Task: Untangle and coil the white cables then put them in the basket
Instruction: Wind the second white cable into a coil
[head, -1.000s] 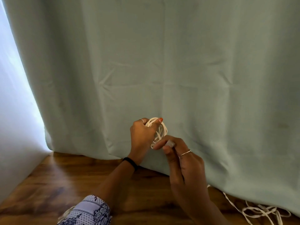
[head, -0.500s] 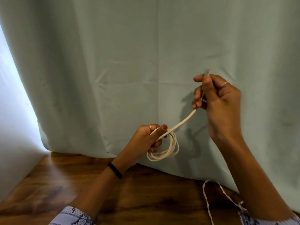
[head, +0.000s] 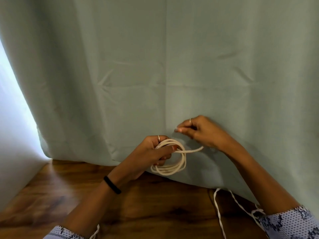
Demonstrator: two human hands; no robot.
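- Roughly mid-task: one white cable coil (head: pixel 170 158) is formed, several round loops stacked together, held up in front of the curtain (head: pixel 155 66) above the table (head: pixel 164 209).
- Left hand (head: pixel 155 152) grips the coil at its top edge, thumb pressed across the strands, fingers curled behind through the loops.
- Right hand (head: pixel 198 131) is just beside and above the coil, fingertips pinched narrow on what looks like the cable's free end (head: pixel 177 129); the plug itself is too blurred to make out.
- A short tail (head: pixel 193 150) runs from the coil top toward the right hand, so the last stretch is not yet wrapped or tucked, as I judge it.
- Left to do: finish this end, then put the coil in the basket. Basket not in view, can't tell where it is.
- More loose white cables (head: pixel 219 213) lie uncoiled on the table at lower right, partly under the right sleeve (head: pixel 290 223); another bit of white cord (head: pixel 95 233) shows at the bottom edge by the left sleeve. So a good share of work remains.
- Materials: cable is round, smooth, off-white, flexible but springy enough to keep open loops. The loose ones on the table look thinner and flatter.
- Curtain is matte pale green fabric with soft creases; table is glossy dark wood grain. Black band (head: pixel 112 185) on the left wrist, thin rings on both hands.
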